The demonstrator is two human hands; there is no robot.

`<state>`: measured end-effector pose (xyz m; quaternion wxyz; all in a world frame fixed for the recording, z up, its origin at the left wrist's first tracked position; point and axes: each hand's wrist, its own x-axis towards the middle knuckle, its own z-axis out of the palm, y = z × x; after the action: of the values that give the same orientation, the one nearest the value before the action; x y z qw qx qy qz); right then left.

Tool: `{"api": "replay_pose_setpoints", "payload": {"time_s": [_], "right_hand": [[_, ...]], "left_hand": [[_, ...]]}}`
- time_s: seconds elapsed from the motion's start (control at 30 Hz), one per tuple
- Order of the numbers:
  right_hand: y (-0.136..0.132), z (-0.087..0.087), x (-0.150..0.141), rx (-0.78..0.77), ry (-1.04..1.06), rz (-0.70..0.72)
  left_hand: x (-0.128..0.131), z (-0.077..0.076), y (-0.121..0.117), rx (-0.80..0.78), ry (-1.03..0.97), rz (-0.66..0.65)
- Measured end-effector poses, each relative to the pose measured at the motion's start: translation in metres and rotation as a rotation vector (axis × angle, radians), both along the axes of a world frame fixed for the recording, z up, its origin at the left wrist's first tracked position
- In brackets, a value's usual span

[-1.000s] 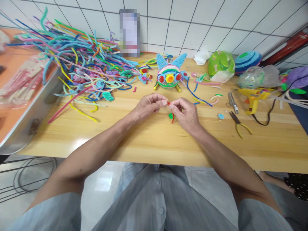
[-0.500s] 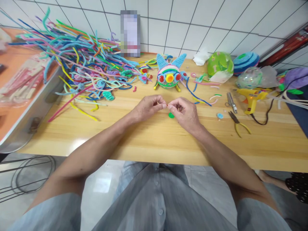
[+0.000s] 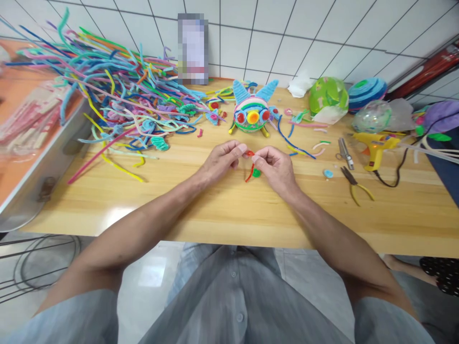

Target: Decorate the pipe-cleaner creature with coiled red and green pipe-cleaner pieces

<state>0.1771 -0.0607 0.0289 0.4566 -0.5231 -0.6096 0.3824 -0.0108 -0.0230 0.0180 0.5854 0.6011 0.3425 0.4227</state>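
My left hand (image 3: pixel 222 160) and my right hand (image 3: pixel 274 167) meet above the middle of the wooden table (image 3: pixel 229 210). Both pinch one short red pipe cleaner (image 3: pixel 250 165) between thumb and fingers; its top is curled and its loose end hangs down toward the table. A small green coil (image 3: pixel 256 173) lies on the table just under my right hand. Beyond the hands stands a round pipe-cleaner figure (image 3: pixel 253 112) with blue ears, red eyes and an orange nose.
A big heap of coloured pipe cleaners (image 3: pixel 114 95) covers the table's back left. On the right lie a yellow glue gun (image 3: pixel 375 145), pliers (image 3: pixel 353 184), small scissors (image 3: pixel 344 152), a green ball (image 3: pixel 328 98) and a blue coiled disc (image 3: pixel 367 91). An orange-topped metal table (image 3: pixel 21 143) stands at the left.
The red pipe cleaner's loose end, hidden between my fingers half a second ago, now hangs down again. Both hands stayed in place, still pinching it.
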Motion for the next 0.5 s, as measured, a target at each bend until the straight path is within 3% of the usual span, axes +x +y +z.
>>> {"api": "replay_pose_setpoints", "payload": {"time_s": [0.13,0.23,0.5], "right_hand": [[0.002,-0.002,0.003,0.081,-0.126,0.018],[0.002,-0.003,0.003,0.104,-0.126,0.034],[-0.001,-0.005,-0.002,0.046,0.035,0.061]], "left_hand": [[-0.009,0.003,0.008,0.163,0.125,-0.074],[-0.009,0.004,0.007,0.177,0.118,-0.056],[0.009,0.002,-0.014,-0.149,-0.168,0.098]]}}
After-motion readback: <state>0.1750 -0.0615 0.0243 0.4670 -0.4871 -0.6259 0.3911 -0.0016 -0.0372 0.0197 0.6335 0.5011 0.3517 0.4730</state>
